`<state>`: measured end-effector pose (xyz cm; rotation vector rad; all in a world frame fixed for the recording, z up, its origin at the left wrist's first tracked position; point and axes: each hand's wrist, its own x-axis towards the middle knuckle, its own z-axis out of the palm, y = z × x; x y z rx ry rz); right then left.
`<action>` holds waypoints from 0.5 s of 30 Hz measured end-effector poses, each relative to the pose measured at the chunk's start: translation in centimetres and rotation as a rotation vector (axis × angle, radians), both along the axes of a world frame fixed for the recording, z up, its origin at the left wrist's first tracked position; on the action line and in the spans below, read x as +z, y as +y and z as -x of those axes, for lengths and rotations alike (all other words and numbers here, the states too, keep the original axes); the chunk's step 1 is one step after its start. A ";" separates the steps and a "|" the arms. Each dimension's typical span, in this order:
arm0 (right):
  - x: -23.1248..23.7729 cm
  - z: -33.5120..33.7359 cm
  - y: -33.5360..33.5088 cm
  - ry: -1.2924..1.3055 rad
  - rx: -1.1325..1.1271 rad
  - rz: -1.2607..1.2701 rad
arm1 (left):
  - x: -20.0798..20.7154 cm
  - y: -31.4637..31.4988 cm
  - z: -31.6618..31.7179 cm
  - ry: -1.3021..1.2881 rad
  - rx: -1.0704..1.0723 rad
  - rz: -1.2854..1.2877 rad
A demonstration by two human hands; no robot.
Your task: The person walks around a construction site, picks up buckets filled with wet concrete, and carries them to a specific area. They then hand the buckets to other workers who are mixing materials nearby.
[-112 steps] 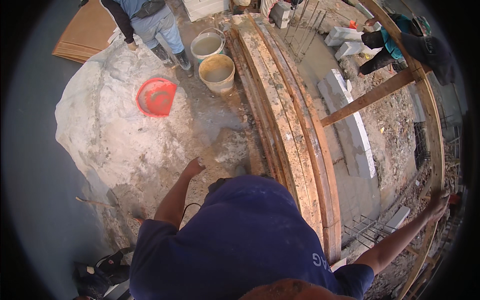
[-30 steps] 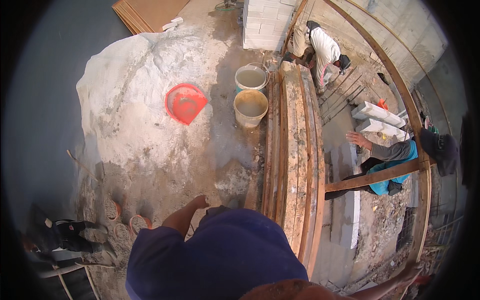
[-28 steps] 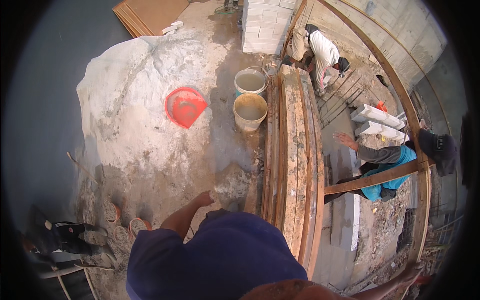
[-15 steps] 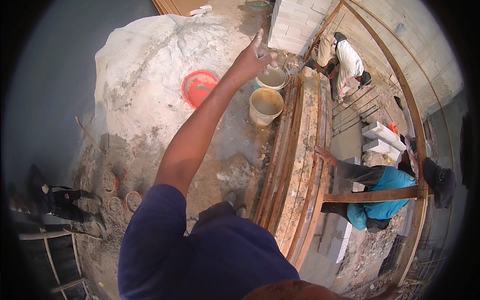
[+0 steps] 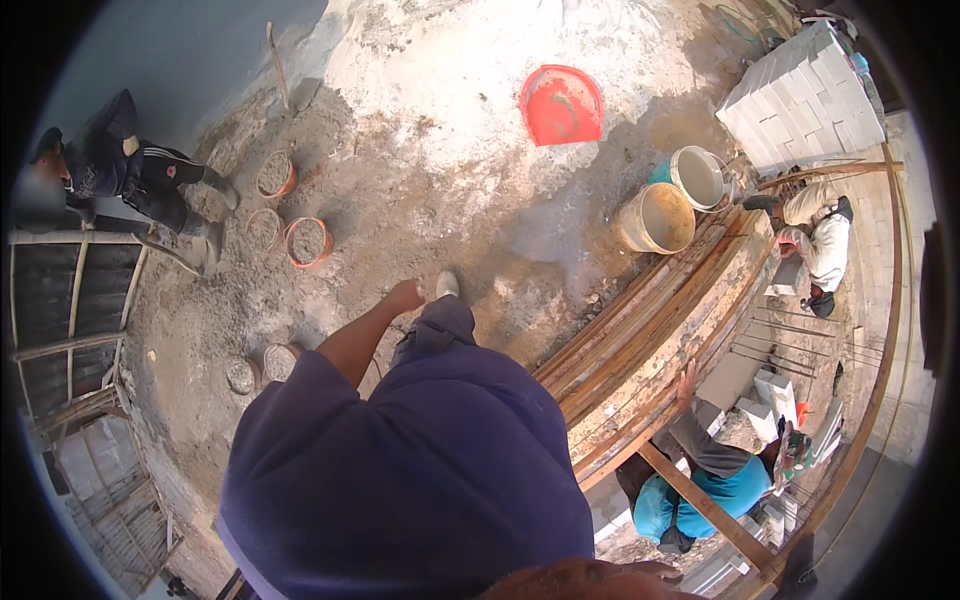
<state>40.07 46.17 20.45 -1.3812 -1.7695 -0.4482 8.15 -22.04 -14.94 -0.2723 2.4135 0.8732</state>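
Note:
My left hand (image 5: 405, 297) hangs low in front of my body, above the ground beside my boot (image 5: 447, 284). Its fingers look curled in, and nothing shows in them. At the lower edge, part of my right arm (image 5: 575, 580) comes into the picture; the fingers of that hand do not show clearly. To the right of my body lies a stack of long wooden planks (image 5: 660, 330), crusted with mortar. Beyond it stand a cream bucket (image 5: 655, 220) and a teal-and-white bucket (image 5: 698, 178), both with greyish liquid.
A red basin (image 5: 562, 108) lies on pale powder ahead. Several mortar buckets (image 5: 308, 242) stand at left, near a person in dark clothes (image 5: 150, 170). Right of the planks, a person in turquoise (image 5: 715, 500) and another in white (image 5: 825, 245) bend low. White blocks (image 5: 805, 100) are stacked far right.
My left arm has dropped from pointing far ahead with spread fingers to hanging low with the hand curled. My view has swung left, so the basin, buckets and planks appear further right.

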 end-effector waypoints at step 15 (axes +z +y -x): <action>-28.6 58.7 -27.4 -0.952 1.483 1.288 | 0.2 -22.5 2.2 0.036 0.748 -0.041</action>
